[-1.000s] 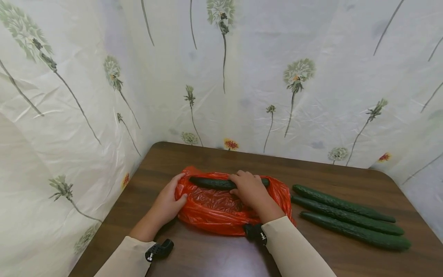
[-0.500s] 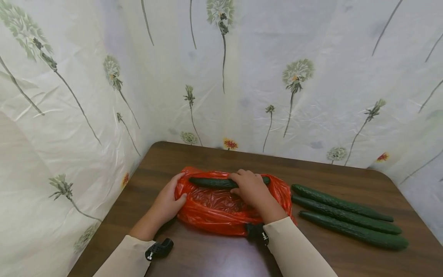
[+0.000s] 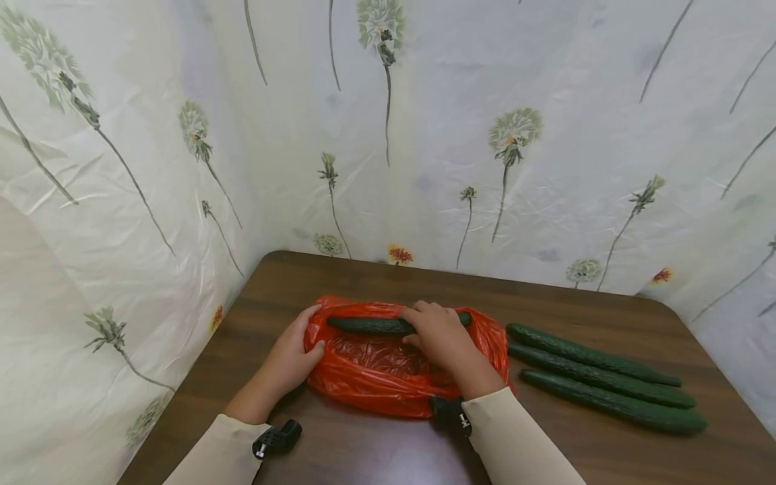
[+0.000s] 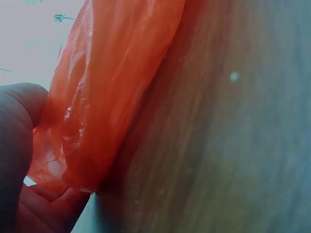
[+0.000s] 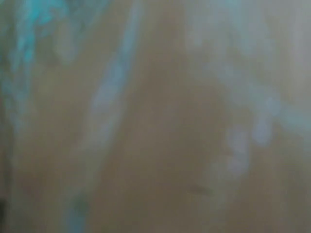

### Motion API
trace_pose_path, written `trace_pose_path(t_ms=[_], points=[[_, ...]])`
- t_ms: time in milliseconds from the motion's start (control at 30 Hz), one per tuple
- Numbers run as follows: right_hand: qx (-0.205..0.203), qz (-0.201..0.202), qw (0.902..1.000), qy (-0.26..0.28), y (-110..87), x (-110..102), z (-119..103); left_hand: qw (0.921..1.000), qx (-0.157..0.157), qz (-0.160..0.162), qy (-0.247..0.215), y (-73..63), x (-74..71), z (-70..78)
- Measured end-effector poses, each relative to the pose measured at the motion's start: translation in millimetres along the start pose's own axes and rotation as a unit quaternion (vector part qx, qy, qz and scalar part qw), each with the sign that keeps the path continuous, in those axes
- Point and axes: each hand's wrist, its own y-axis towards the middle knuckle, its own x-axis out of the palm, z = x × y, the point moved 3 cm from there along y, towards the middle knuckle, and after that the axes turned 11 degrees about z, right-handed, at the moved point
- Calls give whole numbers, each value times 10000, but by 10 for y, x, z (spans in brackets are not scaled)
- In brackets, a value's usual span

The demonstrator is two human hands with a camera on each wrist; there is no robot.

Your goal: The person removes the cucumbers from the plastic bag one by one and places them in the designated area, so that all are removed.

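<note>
A red plastic bag [image 3: 364,399] lies spread on the table with its mouth facing up. One dark green cucumber [image 3: 366,326] lies lengthwise along the far side of the bag's mouth. My right hand [image 3: 441,340] grips this cucumber from above near its right part, hiding a stretch of it. At the bag's left end my left hand [image 3: 294,353] holds the rim, thumb inside and fingers outside. The left wrist view shows the bag's thin film [image 4: 112,82] between thumb [image 4: 19,121] and fingers. The right wrist view is a blur.
Three more cucumbers [image 3: 606,389] lie side by side on the brown wooden table [image 3: 339,273], right of the bag. A white curtain with dandelion prints [image 3: 436,135] hangs behind the table and along its left side.
The hands, the bag and the held cucumber stay nearly in place. The whole head view has shifted slightly, so things appear a little further left.
</note>
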Motion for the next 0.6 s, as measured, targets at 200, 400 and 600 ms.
trace_pose_path(t_ms=[200,400,600], points=[[-123,131,9998,37,-31,-60,-34,10000,22,25,-24,-7,-1,13],[-190,208,9996,60,-61,-105,-73,10000,-23,50,-48,-17,0,10],[-233,317,9992,117,-82,-174,-112,9999,132,105,10,0,4,15]])
